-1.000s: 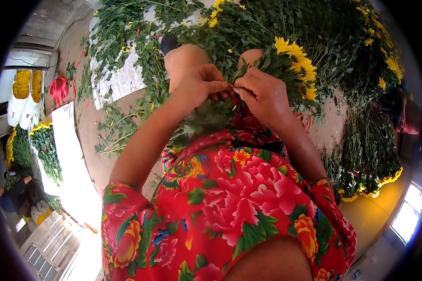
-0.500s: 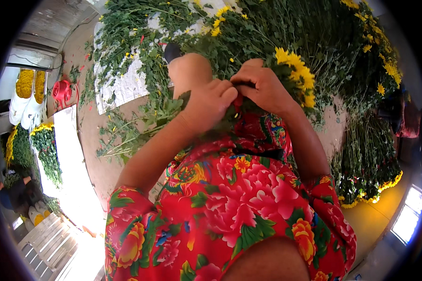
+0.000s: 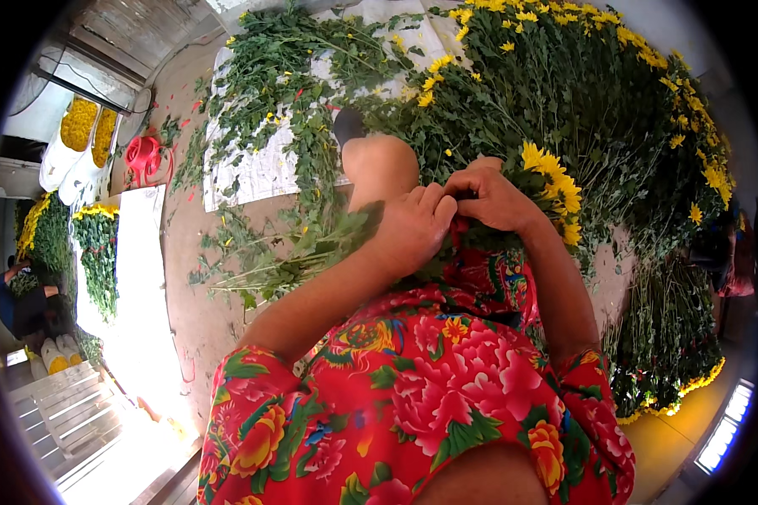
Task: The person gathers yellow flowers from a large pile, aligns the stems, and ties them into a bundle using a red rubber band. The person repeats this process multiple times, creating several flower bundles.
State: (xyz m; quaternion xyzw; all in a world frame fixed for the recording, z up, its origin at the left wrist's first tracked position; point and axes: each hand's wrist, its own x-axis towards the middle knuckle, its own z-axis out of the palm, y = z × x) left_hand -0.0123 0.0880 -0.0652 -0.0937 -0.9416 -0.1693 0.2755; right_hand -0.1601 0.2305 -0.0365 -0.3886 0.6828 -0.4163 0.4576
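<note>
Across my lap lies a bunch of yellow chrysanthemums, its blooms (image 3: 556,189) to the right and its leafy stems (image 3: 286,261) sticking out to the left. My left hand (image 3: 414,225) and my right hand (image 3: 488,198) meet over the middle of it, fingertips touching. Both are closed in a pinch. A short bit of red ribbon (image 3: 458,227) shows between them; the rest is hidden by fingers and leaves. My bare knee (image 3: 383,168) is just beyond the left hand.
A large heap of cut chrysanthemums (image 3: 547,93) spreads ahead and right. Loose greenery (image 3: 269,59) covers a white sheet (image 3: 236,181) ahead left. A red ribbon roll (image 3: 143,158) sits left, near wrapped flowers (image 3: 80,135). More bunches (image 3: 665,328) lie at right. Another person (image 3: 25,295) is far left.
The view has tilted, so everything sits lower and further right in the picture. My hands stay together over the bunch, still pinching, with only a small shift of the fingers.
</note>
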